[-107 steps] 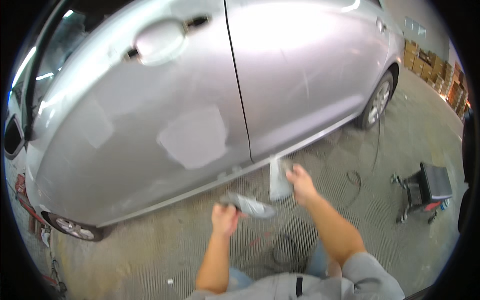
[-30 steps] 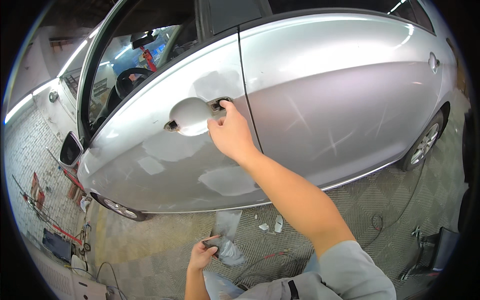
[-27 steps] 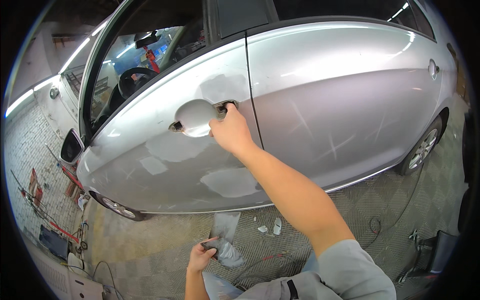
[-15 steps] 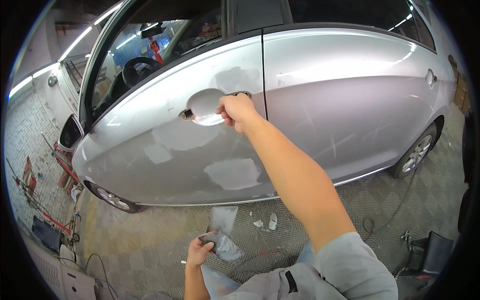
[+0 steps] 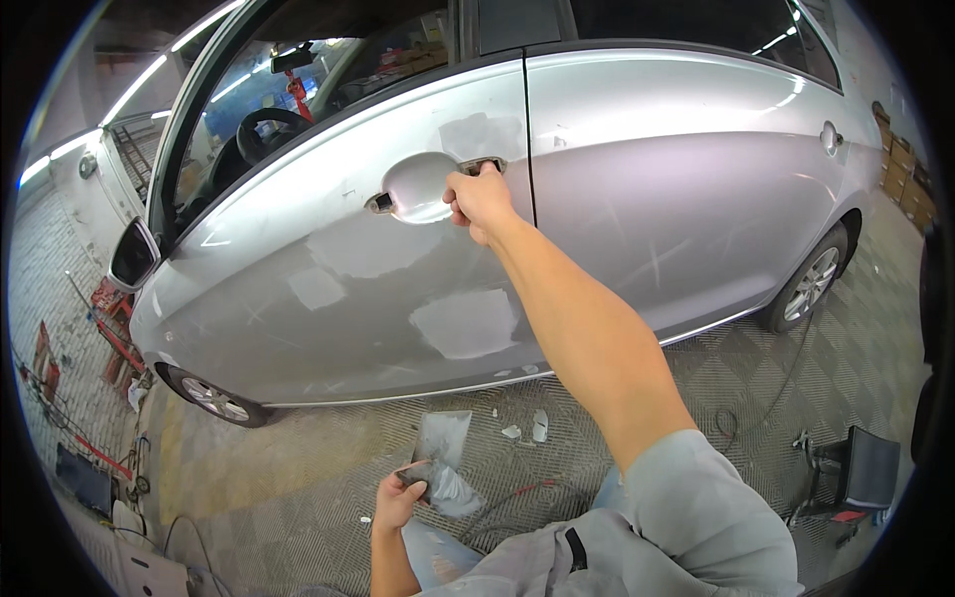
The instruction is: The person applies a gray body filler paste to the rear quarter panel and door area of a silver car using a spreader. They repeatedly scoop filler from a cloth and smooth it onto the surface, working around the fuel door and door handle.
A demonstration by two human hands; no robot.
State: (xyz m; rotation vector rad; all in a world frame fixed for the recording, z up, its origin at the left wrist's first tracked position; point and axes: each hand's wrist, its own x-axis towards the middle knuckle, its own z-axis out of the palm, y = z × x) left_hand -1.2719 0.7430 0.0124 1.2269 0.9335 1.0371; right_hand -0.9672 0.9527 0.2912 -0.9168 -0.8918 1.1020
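Observation:
My right hand [image 5: 480, 202] is stretched out to the silver front car door [image 5: 249, 328], its fingers curled together at the rear side of the rounded handle recess [image 5: 418, 184]. Its thumb side lies against the rear handle opening [image 5: 481, 167]; what the fingers hold, if anything, is hidden. The outer handle is absent, and a second opening [image 5: 380, 203] shows at the front of the recess. Low in front of me, my left hand [image 5: 396, 500] is closed on a dark, thin sheet [image 5: 416, 476]. Crumpled translucent plastic [image 5: 455, 495] is beside that sheet. Dull grey patches [image 5: 466, 323] mark the door.
A flat grey sheet [image 5: 445, 436] and white scraps [image 5: 539, 426] lie on the patterned floor. To the right are a black-seated stool [image 5: 867, 468] and a hose [image 5: 726, 423]. Red equipment [image 5: 117, 323] stands at the left, past the side mirror [image 5: 134, 256].
The view has shifted a little, so the car sits slightly higher and further left on its right side. My right hand stays by the recess; my left keeps its grip.

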